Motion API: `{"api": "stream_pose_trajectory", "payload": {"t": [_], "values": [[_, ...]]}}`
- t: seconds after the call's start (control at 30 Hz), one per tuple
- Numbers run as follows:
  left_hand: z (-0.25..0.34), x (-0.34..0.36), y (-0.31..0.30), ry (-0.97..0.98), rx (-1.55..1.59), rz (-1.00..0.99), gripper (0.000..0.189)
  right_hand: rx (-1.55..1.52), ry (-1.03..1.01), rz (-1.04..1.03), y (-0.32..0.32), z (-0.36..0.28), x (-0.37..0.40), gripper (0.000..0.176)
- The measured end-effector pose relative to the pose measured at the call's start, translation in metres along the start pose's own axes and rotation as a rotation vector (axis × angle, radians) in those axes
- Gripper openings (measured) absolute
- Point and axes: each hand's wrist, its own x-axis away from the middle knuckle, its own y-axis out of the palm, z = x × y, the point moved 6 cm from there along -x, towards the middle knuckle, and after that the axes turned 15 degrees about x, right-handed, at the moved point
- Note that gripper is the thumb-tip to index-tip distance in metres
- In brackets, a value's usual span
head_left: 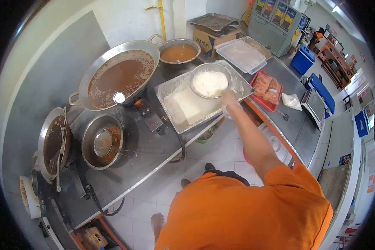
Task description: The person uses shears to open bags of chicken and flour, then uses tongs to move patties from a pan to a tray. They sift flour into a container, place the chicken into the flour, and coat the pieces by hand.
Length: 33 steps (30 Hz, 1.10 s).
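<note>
My right hand [229, 98] grips the near rim of a round metal bowl [211, 66] filled with white flour-like powder. It holds the bowl over the far end of a rectangular metal tray [167, 89], which has a layer of the same white powder in it. The tray lies on the steel counter just right of the burners. My arm reaches out from the orange sleeve at the lower right. My left hand is out of sight.
A big wok of brown oil [121, 75] and a pot of orange liquid [179, 52] stand behind the tray. Left are a pan with a strainer [102, 141] and another wok [54, 141]. A red tray [267, 89], clear container [241, 54] and scale [314, 106] sit right.
</note>
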Motion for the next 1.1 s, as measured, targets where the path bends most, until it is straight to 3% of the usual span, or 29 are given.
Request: {"api": "stream_pose_trajectory", "payload": {"t": [0.07,0.13,0.23,0.27,0.33,0.37,0.4,0.47,0.5,0.57,0.6,0.67,0.7,0.77,0.8,0.83,0.87,0.9,0.97,1.0,1.07,1.1], "values": [[-0.001,0.015,0.010,0.018,0.061,0.017,0.013,0.701,-0.272,0.169,0.011,-0.011,0.002,0.031],[0.001,0.028,0.011,0.039,0.100,0.040,0.013,0.542,-0.185,0.142,0.019,-0.016,0.013,0.032],[0.004,0.021,0.020,0.103,-0.561,-0.032,0.015,0.266,-0.047,0.085,-0.009,-0.015,0.036,0.033],[-0.008,-0.001,0.014,0.103,-0.553,-0.039,0.015,0.165,-0.007,0.042,-0.018,-0.013,0.037,0.033],[-0.037,-0.037,-0.005,0.051,-0.096,-0.197,0.018,0.270,-0.064,0.141,0.038,0.018,-0.003,0.033],[-0.026,-0.012,0.001,-0.054,0.066,-0.007,0.015,0.361,-0.122,0.247,0.056,0.022,-0.019,0.033],[-0.025,-0.011,0.006,-0.049,0.070,-0.006,0.015,0.357,-0.127,0.247,0.040,0.010,-0.009,0.033],[-0.024,-0.012,0.000,-0.050,0.019,-0.021,0.011,0.755,-0.482,0.095,0.009,-0.028,0.036,0.032],[-0.021,-0.001,0.004,-0.052,0.020,-0.023,0.011,0.759,-0.481,0.095,0.005,-0.025,0.029,0.032],[-0.006,0.029,0.009,0.023,0.007,0.024,0.006,0.592,-0.276,-0.017,0.008,0.001,-0.005,0.032],[-0.023,-0.007,0.000,0.118,-0.172,-0.158,0.006,0.594,-0.279,-0.013,0.022,0.001,-0.007,0.032],[-0.034,-0.034,0.000,0.396,-0.467,-0.483,0.005,0.354,-0.081,0.129,0.039,0.005,-0.009,0.031],[-0.043,-0.040,-0.009,0.233,-0.326,-0.370,0.004,0.348,-0.076,0.126,0.026,-0.001,0.002,0.031],[-0.040,-0.016,-0.012,-0.030,0.033,-0.079,0.003,0.444,-0.184,-0.074,0.008,-0.016,0.020,0.028],[-0.041,-0.027,-0.014,0.090,-0.241,-0.144,0.004,0.476,-0.225,-0.139,0.009,-0.018,0.022,0.028],[-0.042,-0.036,-0.016,0.228,-0.510,-0.178,0.004,0.594,-0.267,-0.025,0.025,-0.012,0.008,0.028],[-0.042,-0.035,-0.007,0.490,-1.062,-0.266,0.005,0.709,-0.307,0.090,0.032,-0.009,0.001,0.028],[-0.041,-0.033,-0.001,0.495,-1.053,-0.261,0.005,0.707,-0.318,0.094,0.029,-0.015,0.002,0.028],[-0.041,-0.012,-0.015,-0.059,0.060,-0.079,0.006,0.812,-0.377,0.059,0.032,-0.030,0.019,0.026],[-0.033,0.002,-0.017,-0.054,0.069,-0.067,0.006,0.805,-0.390,0.052,0.027,-0.030,0.027,0.026],[-0.014,0.023,-0.003,0.121,-0.029,-0.025,0.008,0.513,-0.300,-0.028,-0.003,-0.019,0.019,0.026],[-0.008,0.035,0.000,0.202,-0.084,0.000,0.009,0.517,-0.313,-0.033,0.017,-0.003,0.001,0.026]]}}
